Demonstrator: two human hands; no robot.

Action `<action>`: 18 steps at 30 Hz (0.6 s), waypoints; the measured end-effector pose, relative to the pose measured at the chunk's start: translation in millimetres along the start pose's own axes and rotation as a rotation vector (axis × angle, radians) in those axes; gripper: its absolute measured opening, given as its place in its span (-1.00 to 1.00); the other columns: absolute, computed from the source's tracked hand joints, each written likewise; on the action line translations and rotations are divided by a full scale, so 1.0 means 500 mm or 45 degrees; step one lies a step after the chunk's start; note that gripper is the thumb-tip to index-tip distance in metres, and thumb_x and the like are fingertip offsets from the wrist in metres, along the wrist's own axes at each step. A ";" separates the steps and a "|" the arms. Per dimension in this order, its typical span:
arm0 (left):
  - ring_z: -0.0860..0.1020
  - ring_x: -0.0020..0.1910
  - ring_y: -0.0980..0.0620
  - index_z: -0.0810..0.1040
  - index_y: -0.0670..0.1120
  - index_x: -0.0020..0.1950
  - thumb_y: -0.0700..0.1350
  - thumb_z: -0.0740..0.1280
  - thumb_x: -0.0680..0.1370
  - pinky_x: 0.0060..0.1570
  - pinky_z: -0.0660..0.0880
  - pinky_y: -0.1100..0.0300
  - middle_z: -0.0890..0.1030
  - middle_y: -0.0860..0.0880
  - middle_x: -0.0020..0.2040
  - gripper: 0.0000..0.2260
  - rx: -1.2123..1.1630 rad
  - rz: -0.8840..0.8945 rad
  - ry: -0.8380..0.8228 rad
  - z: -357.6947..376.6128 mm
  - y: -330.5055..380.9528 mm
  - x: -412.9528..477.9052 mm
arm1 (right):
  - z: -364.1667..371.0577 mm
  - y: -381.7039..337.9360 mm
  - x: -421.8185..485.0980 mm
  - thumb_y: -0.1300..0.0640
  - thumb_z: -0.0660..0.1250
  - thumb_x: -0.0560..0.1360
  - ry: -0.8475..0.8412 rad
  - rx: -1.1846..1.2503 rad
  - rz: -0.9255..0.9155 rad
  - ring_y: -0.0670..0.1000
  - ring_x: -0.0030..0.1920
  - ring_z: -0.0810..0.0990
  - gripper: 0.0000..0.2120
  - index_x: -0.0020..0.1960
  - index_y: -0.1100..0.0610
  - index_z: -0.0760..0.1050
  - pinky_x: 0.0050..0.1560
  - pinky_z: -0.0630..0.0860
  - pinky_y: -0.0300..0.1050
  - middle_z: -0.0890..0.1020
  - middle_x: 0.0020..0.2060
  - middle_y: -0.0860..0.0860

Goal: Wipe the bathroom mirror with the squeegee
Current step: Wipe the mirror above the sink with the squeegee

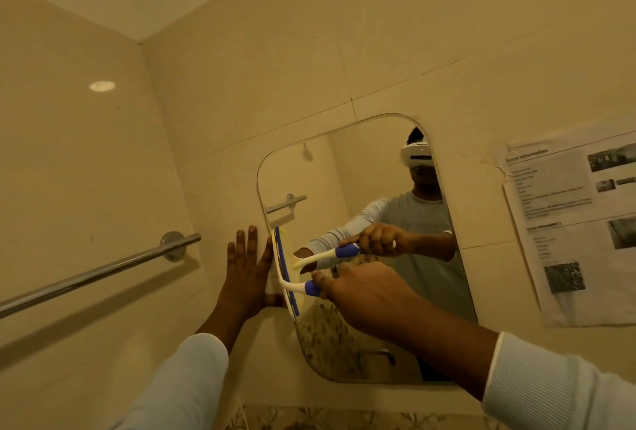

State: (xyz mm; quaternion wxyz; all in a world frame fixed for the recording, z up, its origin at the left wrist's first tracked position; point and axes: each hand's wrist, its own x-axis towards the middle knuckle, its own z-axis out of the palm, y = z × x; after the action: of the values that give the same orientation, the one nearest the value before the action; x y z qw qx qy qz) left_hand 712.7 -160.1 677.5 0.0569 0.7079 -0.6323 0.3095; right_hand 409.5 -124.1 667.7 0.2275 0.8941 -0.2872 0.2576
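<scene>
2 bare hands work at the left edge of a frameless bathroom mirror with rounded corners [361,168], fixed to a cream tiled wall [241,85]. The left hand [246,268] lies flat against the tiles just beside the mirror's left edge, its fingers straight, spread and pointing up, holding nothing. The right hand [364,295] has its fingers curled round the blue grip of a white-handled squeegee with a blue and pale yellow head [283,264]. The squeegee's head stands nearly upright and lies against the glass along the mirror's left edge, close to the left hand's fingertips, while its handle runs out to the right into the right hand. Both arms wear pale ribbed sleeves.

In the glass, the reflection shows the person in a white headset and a grey long-sleeved top, with the mirrored hand round the handle.

1 chrome towel bar [103,269] runs along the side wall, well to the left of the mirror. 1 printed paper sheet [578,223] with text and small pictures is stuck to the tiles right of the mirror. A speckled counter [309,417] shows at the bottom edge.
</scene>
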 end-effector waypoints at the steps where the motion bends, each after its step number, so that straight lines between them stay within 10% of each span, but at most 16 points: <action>1: -0.48 0.52 -0.36 -0.54 0.02 0.52 0.60 0.30 0.26 0.52 -0.29 -0.35 -0.48 -0.29 0.55 0.30 -0.006 0.003 0.005 0.001 0.000 0.000 | -0.002 -0.004 0.001 0.12 0.30 0.69 -0.019 0.002 0.006 0.01 -0.26 0.44 -0.54 0.55 0.09 0.28 -0.38 0.28 -0.14 0.50 -0.09 0.06; 11: -0.49 0.53 -0.31 -0.54 0.09 0.54 0.65 0.27 0.20 0.53 -0.31 -0.33 -0.50 -0.23 0.56 0.32 -0.075 -0.001 0.017 0.004 -0.001 -0.003 | -0.033 0.006 -0.023 0.14 0.29 0.69 -0.116 -0.017 0.039 0.10 0.06 0.66 -0.56 0.54 0.12 0.32 -0.07 0.46 -0.07 0.63 0.19 0.12; 18: -0.46 0.55 -0.31 -0.49 0.09 0.57 0.63 0.32 0.18 0.54 -0.26 -0.33 -0.48 -0.22 0.57 0.34 -0.088 0.012 0.034 0.004 -0.001 -0.007 | -0.066 0.058 -0.091 0.08 0.26 0.69 -0.109 -0.022 0.108 -0.02 -0.17 0.44 -0.55 0.56 -0.01 0.28 -0.32 0.19 -0.20 0.63 0.11 0.04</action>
State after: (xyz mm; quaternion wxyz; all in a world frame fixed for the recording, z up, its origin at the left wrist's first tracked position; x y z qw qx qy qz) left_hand 713.7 -157.8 674.0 0.0882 0.6982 -0.6453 0.2973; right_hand 348.6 -109.0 673.7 0.2116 0.8894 -0.3364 0.2261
